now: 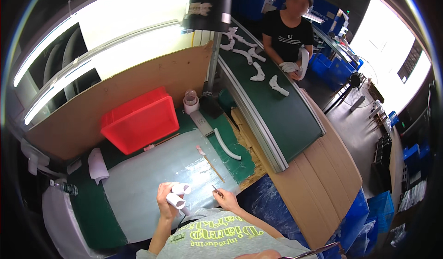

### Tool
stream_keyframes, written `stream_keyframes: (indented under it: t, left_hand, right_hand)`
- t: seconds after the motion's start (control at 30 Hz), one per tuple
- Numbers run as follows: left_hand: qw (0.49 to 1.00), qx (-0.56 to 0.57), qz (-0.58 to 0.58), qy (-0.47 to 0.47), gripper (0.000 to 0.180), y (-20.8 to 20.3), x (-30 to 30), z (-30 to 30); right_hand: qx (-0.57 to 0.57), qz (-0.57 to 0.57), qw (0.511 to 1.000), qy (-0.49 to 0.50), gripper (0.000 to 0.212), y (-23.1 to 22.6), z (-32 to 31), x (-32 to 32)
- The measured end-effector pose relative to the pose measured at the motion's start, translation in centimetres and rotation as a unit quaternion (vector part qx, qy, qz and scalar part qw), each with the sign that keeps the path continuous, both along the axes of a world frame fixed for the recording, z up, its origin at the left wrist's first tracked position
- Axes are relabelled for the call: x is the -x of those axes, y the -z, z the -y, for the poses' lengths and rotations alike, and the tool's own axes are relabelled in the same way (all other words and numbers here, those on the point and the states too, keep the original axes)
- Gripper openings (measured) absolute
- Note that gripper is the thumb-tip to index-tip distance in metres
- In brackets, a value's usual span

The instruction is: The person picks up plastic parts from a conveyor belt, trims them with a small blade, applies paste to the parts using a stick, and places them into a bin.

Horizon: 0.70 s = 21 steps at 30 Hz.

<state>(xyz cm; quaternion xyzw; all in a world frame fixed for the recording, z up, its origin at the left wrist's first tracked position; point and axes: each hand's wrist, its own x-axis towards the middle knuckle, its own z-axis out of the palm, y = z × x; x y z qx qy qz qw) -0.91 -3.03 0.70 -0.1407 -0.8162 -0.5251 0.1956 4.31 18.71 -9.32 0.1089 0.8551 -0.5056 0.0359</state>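
Observation:
My left hand [164, 200] is closed around a white plastic pipe fitting [175, 200]. Two round open ends of the fitting face up, and another branch points down toward my shirt. Just to the right, my right hand [225, 199] pinches a thin, dark-tipped tool [215, 189]; its exact kind is too small to make out. Both hands are above the near edge of a grey sheet [152, 176] on the table, with a gap between the tool and the fitting. A thin wooden stick with a pink end [212, 169] lies beyond my right hand.
A red bin [115, 130] stands at the back, beside a white curved pipe [226, 146] and a clear jar [190, 97]. To the right runs a green conveyor [288, 120] carrying several white fittings; a gloved co-worker [288, 37] stands behind it. Cardboard [318, 176] covers its near end.

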Motion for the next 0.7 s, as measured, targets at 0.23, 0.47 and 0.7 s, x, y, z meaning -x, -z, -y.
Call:
stream_keyframes:
  t: [0.23,0.47,0.7]
  left_hand:
    - [0.998,-0.025,0.049,0.007,0.033,1.3,0.4,0.8]
    - [0.989,-0.053,0.138,0.017,0.033,2.4,0.1,1.0]
    - [0.986,-0.051,0.159,0.031,0.026,1.0,0.4,0.6]
  right_hand:
    - [-0.018,-0.075,0.997,-0.031,0.027,-3.4,0.6,1.5]
    - [-0.029,-0.135,0.988,-0.073,0.027,-5.9,2.2,1.2]
    - [-0.013,-0.185,0.98,-0.068,0.027,-6.8,1.7,0.9]
